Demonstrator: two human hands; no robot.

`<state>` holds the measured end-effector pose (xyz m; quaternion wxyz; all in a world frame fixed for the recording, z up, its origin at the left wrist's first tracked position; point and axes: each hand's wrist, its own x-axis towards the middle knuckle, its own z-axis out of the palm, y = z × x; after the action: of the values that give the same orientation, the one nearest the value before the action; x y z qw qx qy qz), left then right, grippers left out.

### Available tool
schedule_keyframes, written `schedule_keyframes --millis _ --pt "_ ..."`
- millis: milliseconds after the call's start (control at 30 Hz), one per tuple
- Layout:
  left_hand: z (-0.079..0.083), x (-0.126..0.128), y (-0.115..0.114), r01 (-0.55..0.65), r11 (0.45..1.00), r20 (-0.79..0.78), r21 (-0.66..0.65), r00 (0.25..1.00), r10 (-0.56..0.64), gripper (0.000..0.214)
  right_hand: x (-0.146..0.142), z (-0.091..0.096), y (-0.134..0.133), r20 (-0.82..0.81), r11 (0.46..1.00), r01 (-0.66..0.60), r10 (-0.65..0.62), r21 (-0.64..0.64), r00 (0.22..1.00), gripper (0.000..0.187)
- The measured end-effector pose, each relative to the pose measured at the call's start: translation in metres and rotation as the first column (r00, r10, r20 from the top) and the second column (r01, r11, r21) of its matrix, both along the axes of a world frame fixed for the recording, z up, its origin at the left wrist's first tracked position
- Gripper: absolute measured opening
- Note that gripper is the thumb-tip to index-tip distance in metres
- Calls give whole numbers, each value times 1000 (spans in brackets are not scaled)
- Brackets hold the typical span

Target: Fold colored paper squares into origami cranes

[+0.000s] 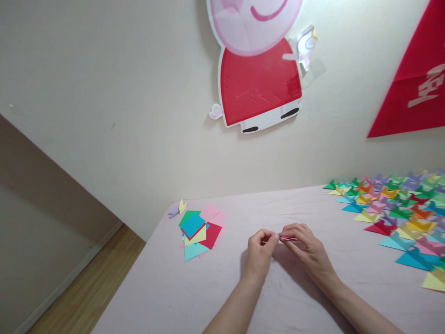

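A small piece of folded pink paper [288, 239] is held just above the table between both hands, mostly covered by the fingers. My left hand [260, 250] pinches its left end with thumb and forefinger. From the other side, my right hand [308, 246] grips it between thumb and fingers, and a thin pink edge shows there. Left of the hands lies a loose pile of coloured paper squares [194, 227] in blue, green, red, yellow and pink. Behind the pile sit a yellow folded paper figure [182, 206] and a purple one [173, 212].
Many folded paper birds [396, 208] in mixed colours stand in rows at the right. A pale pink cloth [167, 287] covers the table, whose left edge drops to a wooden floor [93, 278]. A wall behind carries a pig cutout [260, 83] and a red banner [399, 93].
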<state>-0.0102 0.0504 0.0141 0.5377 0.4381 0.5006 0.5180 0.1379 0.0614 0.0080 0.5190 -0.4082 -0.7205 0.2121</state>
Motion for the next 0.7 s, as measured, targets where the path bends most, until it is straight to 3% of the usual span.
schedule_keyframes --millis 367,700 --pt "11 -8 4 136 973 175 -187 979 -103 45 1 4 1 -26 999 -39 38 -12 999 26" --pt "10 -12 2 251 951 265 -182 944 -199 44 -1 2 0 -147 985 -80 58 -153 988 29"
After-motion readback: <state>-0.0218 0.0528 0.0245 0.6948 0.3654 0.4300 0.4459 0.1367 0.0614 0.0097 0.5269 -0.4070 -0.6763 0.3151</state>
